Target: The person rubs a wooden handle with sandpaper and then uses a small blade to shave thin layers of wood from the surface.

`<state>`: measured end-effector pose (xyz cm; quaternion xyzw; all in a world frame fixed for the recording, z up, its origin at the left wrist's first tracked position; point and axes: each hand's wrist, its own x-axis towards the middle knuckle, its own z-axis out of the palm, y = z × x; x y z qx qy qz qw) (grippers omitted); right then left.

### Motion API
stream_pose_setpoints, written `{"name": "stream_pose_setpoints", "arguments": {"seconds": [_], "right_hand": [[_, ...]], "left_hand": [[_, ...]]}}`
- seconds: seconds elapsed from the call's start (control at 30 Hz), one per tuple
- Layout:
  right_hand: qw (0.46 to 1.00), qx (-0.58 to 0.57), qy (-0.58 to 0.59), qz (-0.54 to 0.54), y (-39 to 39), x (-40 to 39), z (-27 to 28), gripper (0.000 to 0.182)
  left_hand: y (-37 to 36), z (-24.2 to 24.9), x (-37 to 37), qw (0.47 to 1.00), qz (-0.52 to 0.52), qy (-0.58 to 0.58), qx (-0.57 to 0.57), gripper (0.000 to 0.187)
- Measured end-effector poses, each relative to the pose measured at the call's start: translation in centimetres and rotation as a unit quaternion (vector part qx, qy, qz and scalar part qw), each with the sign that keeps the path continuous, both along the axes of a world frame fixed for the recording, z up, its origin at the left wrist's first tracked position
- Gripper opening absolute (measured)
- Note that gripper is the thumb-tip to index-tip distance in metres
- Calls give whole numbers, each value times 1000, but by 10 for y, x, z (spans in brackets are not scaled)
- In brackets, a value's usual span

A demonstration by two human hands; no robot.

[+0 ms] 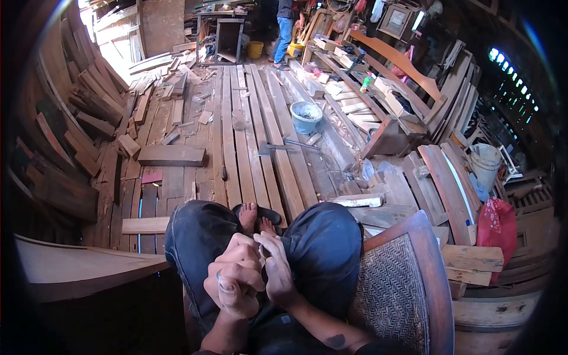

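Note:
My left hand [235, 278] is over my lap with its fingers curled and pressed together; whether anything is inside them is hidden. Beside it, nearly touching, my right hand [277, 269] is held on edge, its fingers partly bent toward the left hand. Something small and dark shows near the right fingertips, too small to make out. Under both hands are my dark trousers [322, 242], and my sandalled feet [248, 218] rest on the planks just beyond. A woven-seat chair piece [393, 290] with a wooden frame is close to my right knee.
Long planks [236, 142] run forward along the floor, with a hatchet [269, 148] on them. Behind it is a pale blue bucket [306, 118]. A wood block [171, 155] lies left, a red bag [494, 231] right. Another person [283, 35] stands at the back.

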<state>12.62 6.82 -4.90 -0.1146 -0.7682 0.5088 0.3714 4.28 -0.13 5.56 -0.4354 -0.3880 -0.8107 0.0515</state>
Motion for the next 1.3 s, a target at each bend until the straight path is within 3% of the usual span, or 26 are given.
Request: {"name": "stream_pose_setpoints", "arguments": {"seconds": [0.1, 0.2, 0.3, 0.4, 0.43, 0.53, 0.57, 0.67, 0.8, 0.93, 0.97, 1.17, 1.3], "right_hand": [[998, 62, 0, -2, -5, 5, 19, 49], [997, 49, 53, 5, -3, 2, 1, 48], [998, -67, 4, -16, -2, 0, -5, 46], [986, -123, 94, 52, -11, 7, 16, 44], [994, -29, 92, 54, -10, 7, 25, 42], [995, 45, 77, 51, -1, 5, 16, 40], [999, 14, 31, 30, 0, 5, 15, 40], [998, -4, 46, 33, 2, 6, 15, 41], [992, 5, 74, 106, -2, 9, 34, 44], [998, 20, -33, 48, 10, 8, 8, 46], [995, 77, -49, 40, 14, 9, 4, 45], [984, 158, -75, 41, 13, 8, 11, 46], [992, 84, -34, 86, 15, 5, 15, 45]], "left_hand": [[-2, -4, 5, 1000, -5, 3, -3, 60], [-2, -4, 5, 1000, -2, 14, -1, 59], [-4, -5, 7, 1000, 10, 6, 16, 58], [-6, -6, 9, 999, 34, -6, 21, 58], [-6, -6, 9, 999, 43, -10, 18, 58], [-5, -6, 8, 999, 46, -11, 17, 57], [-7, -8, 9, 999, 45, -10, 12, 57], [-10, -9, 8, 999, 40, -3, 3, 55], [-11, -10, 9, 999, 34, -7, -10, 54], [-12, -11, 1, 999, 34, -34, -23, 52], [-14, -8, -1, 999, 8, -41, -33, 50], [-23, -4, -3, 994, -52, -73, -63, 55], [-17, 0, -2, 996, 36, -33, -71, 56]]}}
